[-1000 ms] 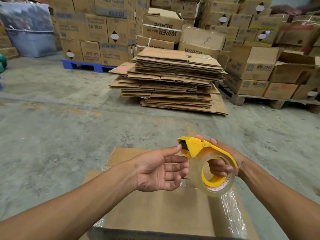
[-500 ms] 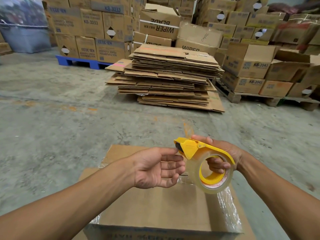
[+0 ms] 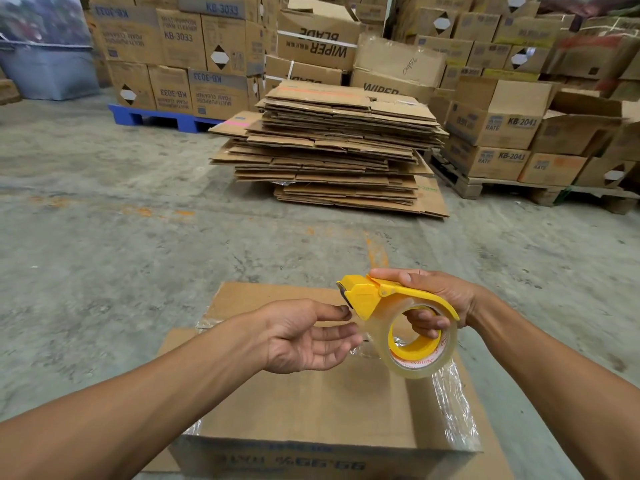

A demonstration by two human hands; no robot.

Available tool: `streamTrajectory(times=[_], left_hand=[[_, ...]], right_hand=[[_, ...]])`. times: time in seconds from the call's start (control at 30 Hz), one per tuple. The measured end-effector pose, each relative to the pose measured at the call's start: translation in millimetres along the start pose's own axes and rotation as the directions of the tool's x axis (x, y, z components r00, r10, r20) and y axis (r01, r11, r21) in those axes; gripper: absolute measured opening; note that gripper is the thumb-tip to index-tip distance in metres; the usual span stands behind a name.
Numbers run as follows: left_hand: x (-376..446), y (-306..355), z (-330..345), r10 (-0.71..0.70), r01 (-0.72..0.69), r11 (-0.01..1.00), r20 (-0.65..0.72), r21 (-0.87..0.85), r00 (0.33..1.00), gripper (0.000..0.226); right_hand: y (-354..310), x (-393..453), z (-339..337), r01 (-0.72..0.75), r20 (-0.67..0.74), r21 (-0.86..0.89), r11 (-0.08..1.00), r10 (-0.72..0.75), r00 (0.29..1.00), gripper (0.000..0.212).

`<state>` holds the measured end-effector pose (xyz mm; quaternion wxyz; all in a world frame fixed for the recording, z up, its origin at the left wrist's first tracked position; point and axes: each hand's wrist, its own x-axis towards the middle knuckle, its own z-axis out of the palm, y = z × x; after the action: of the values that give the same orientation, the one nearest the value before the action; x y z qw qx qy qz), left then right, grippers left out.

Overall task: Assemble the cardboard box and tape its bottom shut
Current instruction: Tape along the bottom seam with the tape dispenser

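- A cardboard box (image 3: 311, 403) is sitting on the concrete floor (image 3: 104, 254) directly beneath both hands, its closed flaps facing up and clear tape (image 3: 450, 407) shining along its right edge.
- The left hand (image 3: 304, 336) is hovering above the box, palm turned up and fingers loosely spread, gripping nothing; its thumb and fingertips are reaching to the cutter end of the dispenser, just at the tape's free edge.
- The right hand (image 3: 433, 303) is gripping a yellow tape dispenser (image 3: 381, 296), just right of the left hand, with the thumb lying along the top of the handle and the fingers curling through the core of the clear tape roll (image 3: 415, 355).
- Beyond the hands, well apart, a stack of flattened cardboard sheets (image 3: 329, 147) is resting on the floor.
- Farther off, printed cartons (image 3: 180, 53) are standing on a blue pallet (image 3: 162, 119) to the left, and more cartons on a wooden pallet (image 3: 519, 188) to the right.
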<state>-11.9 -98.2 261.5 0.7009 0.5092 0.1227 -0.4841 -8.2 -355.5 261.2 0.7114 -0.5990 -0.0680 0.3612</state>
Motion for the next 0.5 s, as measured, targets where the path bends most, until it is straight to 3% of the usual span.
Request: streamTrajectory(times=[0.17,0.33,0.5], left_hand=[[4,3,-6,0.043,-0.043,0.999,-0.034,-0.005,0.998,0.012],[6,15,-42,0.04,-0.023,0.989,-0.118,0.145,0.992,0.015],[0,37,-97,0.067,-0.019,0.972,-0.196,0.233,0.978,0.018]], right_hand=[[-2,1,2,-0.035,0.006,-0.029,0.999,0.035,0.999,0.059],[-9,7,19,-0.106,-0.004,-0.185,0.977,0.107,0.994,0.042],[-15,7,21,-0.156,-0.062,-0.27,0.95,0.145,0.988,0.04]])
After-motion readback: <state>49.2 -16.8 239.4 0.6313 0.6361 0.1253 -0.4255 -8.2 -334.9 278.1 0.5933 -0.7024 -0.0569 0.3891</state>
